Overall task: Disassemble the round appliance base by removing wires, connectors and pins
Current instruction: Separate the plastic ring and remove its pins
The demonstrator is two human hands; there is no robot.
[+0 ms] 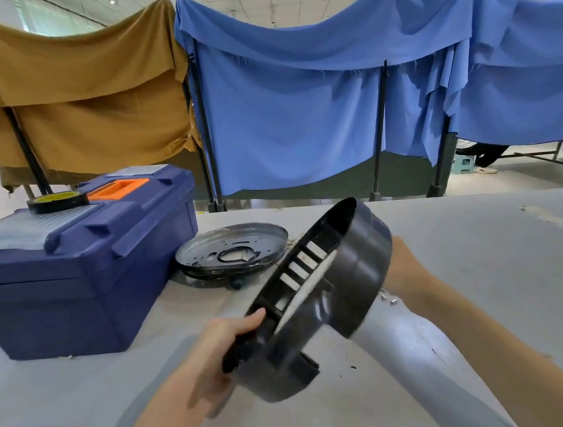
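The round black appliance base (346, 296) is lifted off the table and tilted on edge, its slotted inside facing left. My left hand (222, 343) grips its near rim, thumb over the edge. My right hand (403, 267) is behind the far side of the base; its fingers are hidden by the black wall. A round metal plate (232, 249) with holes lies flat on the table behind the base. No wires or pins are visible in the base from this angle.
A blue toolbox (82, 267) with an orange handle stands at the left, a roll of black tape (57, 201) on its lid. Small metal bits (389, 298) lie on the grey table (484, 262). Blue and brown cloth screens hang behind.
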